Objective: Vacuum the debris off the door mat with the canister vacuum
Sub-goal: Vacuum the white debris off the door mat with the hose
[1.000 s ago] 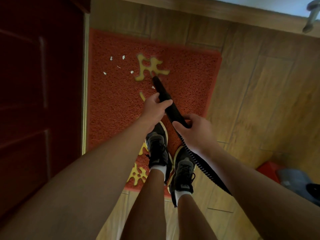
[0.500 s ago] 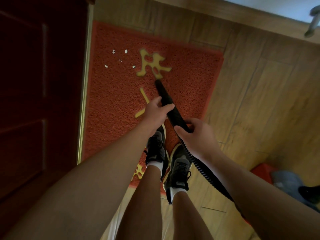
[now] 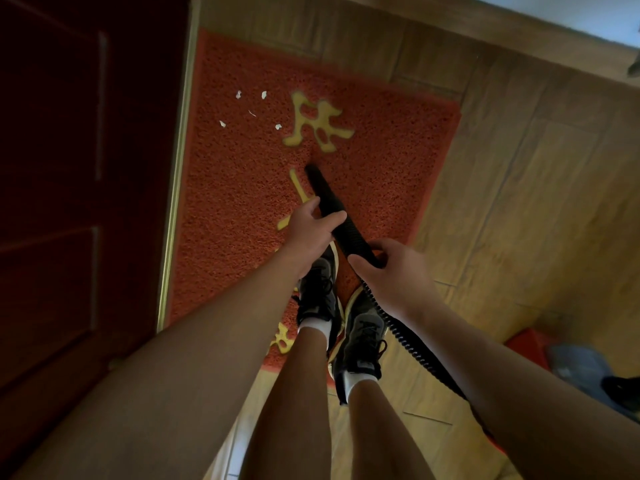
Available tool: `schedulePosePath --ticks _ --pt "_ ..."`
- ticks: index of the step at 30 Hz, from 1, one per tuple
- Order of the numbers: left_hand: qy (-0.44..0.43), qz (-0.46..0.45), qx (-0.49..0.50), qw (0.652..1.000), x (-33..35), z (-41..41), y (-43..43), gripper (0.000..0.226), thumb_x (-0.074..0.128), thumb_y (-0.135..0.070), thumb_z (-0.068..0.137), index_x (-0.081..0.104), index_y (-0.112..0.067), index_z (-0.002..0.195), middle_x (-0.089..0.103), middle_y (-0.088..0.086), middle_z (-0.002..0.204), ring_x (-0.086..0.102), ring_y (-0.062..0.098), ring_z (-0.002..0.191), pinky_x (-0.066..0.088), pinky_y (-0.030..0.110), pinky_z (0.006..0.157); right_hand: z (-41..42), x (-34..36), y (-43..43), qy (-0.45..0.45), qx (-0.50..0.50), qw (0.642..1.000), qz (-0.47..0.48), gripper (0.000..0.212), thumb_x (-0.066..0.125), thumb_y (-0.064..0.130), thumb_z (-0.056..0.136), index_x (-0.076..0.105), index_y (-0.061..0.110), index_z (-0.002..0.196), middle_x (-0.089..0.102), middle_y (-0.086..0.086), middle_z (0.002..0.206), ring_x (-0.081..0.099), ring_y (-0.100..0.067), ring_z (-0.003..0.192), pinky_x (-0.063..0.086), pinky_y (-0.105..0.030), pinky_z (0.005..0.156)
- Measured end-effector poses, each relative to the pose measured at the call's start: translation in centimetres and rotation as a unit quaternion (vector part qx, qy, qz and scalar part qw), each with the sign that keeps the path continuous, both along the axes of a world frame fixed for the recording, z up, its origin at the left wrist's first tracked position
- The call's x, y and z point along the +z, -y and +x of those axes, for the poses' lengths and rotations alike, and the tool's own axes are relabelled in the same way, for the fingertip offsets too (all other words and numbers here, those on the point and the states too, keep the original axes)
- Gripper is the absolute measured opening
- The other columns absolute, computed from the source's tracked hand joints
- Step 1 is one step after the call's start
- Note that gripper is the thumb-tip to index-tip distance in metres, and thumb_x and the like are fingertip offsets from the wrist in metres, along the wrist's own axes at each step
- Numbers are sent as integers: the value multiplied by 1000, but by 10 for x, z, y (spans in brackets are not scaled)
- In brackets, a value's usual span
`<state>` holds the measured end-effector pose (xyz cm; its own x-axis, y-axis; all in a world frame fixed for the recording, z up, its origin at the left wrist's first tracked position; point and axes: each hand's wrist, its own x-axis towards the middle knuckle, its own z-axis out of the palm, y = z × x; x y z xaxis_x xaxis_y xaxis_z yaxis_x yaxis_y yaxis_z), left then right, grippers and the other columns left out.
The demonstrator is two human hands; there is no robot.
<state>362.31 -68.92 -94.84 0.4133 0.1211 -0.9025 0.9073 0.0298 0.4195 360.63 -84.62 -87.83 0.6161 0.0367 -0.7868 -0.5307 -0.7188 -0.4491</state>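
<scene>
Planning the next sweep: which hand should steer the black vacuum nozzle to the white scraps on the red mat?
Likely the left hand: it grips the black vacuum nozzle nearest the tip; the white scraps lie leftward.

Rough, coarse-looped red pile on the door mat (image 3: 242,209), matt throughout. Thin white paper-like scraps (image 3: 238,95) upper centre-left. Matt black plastic vacuum hose (image 3: 409,345), smooth toward the tip, ribbed lower down. Faintly sheened wood-grain floor (image 3: 526,209). Dark wooden door (image 3: 69,168) at left, edged by a shiny brass-coloured metal threshold strip (image 3: 176,188). Dark mesh-cloth shoes (image 3: 363,337).
</scene>
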Motion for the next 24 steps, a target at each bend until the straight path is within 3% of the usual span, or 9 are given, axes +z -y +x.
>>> schedulePosePath --ticks 3,12,24 --pt "-9 10 10 1000 -2 -1 -8 82 75 -42 80 44 -22 153 63 6 131 66 26 116 53 49 103 4 0 -7 7 19 1000 -1 28 65 43 93 70 24 112 66 6 68 64 -12 56 51 -33 50" --pt "-8 3 50 999 -3 8 -25 69 74 -23 94 40 -20 155 64 7 125 66 25 113 55 47 102 15 -4 -24 14 49 999 -3 29 65 43 93 69 22 112 66 5 67 62 -11 50 46 -29 43" --pt "1 17 56 998 -2 25 -41 72 74 -25 94 38 -20 156 60 9 136 62 29 121 51 51 105 33 -3 -43 16 65 998 1 24 65 40 94 68 21 109 66 2 67 63 -17 53 47 -33 45"
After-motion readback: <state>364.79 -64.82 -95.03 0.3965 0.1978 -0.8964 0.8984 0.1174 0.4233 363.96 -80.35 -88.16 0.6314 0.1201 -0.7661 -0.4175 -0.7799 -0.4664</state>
